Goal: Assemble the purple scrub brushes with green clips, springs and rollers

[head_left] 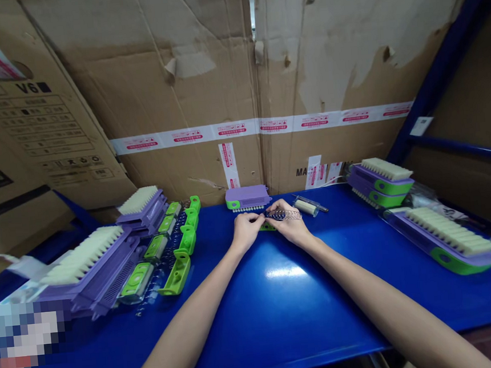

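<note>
Both my hands meet over the blue table, in front of a purple brush body. The fingers of my right hand (291,224) are closed around a thin metal coil spring (291,215), whose loops lie across the back of the hand. Thumb and fingers of my left hand (247,231) are pinched together at the spring's dark left end; what they grip is too small to tell. Just below the fingertips a bright green plastic part (268,226) shows, mostly covered by the hands. Behind them sits the purple brush body (247,196) with a green end, bristles down.
At left, purple brushes (91,257) lie beside rows of green-topped pieces (137,279), coil springs (154,272) and green end caps (178,272). A small tool (311,204) with a pale handle lies behind my right hand. More brushes (448,235) stand right; cardboard (185,86) walls the back.
</note>
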A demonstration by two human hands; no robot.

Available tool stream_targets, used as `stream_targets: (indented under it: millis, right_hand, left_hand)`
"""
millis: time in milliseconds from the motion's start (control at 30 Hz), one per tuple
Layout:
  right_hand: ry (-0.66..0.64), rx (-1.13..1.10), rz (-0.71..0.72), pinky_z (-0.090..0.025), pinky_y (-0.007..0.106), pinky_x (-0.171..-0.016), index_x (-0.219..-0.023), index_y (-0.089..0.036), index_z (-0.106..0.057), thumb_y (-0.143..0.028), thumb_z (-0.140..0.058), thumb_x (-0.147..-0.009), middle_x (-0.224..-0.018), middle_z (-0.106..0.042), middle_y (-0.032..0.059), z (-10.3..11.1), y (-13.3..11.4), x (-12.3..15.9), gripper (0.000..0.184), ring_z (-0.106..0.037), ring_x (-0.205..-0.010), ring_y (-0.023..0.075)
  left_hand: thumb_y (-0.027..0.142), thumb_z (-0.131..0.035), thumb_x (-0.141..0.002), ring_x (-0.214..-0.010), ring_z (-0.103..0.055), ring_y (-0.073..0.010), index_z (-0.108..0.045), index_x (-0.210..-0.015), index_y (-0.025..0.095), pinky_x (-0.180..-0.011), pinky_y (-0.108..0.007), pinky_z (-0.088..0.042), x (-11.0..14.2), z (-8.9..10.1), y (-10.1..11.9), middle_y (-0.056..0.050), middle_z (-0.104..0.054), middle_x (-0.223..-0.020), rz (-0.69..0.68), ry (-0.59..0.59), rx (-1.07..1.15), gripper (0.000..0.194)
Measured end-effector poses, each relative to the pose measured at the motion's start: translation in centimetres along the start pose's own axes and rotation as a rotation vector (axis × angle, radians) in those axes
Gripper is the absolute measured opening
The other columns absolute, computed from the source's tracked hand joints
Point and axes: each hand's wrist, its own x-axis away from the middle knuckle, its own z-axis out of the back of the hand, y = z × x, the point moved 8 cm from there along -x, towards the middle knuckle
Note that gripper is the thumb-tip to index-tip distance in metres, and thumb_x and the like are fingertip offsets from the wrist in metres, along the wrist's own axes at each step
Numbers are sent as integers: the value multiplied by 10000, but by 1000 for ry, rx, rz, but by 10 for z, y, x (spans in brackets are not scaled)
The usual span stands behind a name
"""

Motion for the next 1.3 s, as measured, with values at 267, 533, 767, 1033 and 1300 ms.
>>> stream_targets:
  millis: [267, 533, 767, 1033, 1300]
  right_hand:
    - [-13, -50, -31, -495, 288, -649, -813, -220, -503, -395, -704, -689, -791, -655, 3, 1, 2, -1, 294, -622, -710, 166]
    - [3, -241, -124, -530, 324, -697, -818, -223, -500, -396, -739, -650, -858, -671, 31, -3, 5, -1, 339, -655, -792, 200]
    - [34, -187, -124, -536, 352, -732, -826, -226, -497, -439, -732, -649, -814, -676, 32, 5, 11, -5, 363, -666, -790, 214]
    - [55, -209, -129, -535, 345, -738, -828, -216, -489, -412, -728, -644, -809, -678, 39, 14, 20, -9, 360, -672, -810, 211]
    - [24, -150, -127, -527, 329, -699, -820, -212, -500, -383, -715, -651, -772, -681, 33, 10, 14, -7, 323, -669, -754, 205]
  left_hand:
    - [366, -541, -747, -520, -500, -131, -657, -533, 149, -534, -241, -329, 1, -1, 4, 13, -584, -487, 27, -37, 67, 326]
    - [324, -562, -751, -664, -629, -182, -690, -594, 160, -642, -262, -457, -1, -3, 4, -21, -686, -614, 53, -57, 219, 261]
    - [247, -443, -852, -897, -621, -197, -709, -872, 170, -850, -322, -458, -1, -4, 6, -59, -716, -908, -60, -102, 22, 278]
    - [178, -548, -806, -1061, -555, -261, -616, -1163, 250, -950, -426, -378, 10, -14, 16, -67, -663, -1115, -267, -302, -458, 371]
    - [141, -567, -771, -926, -640, -234, -660, -1019, 192, -887, -374, -470, -2, -4, 1, -85, -692, -979, -103, -108, -99, 269]
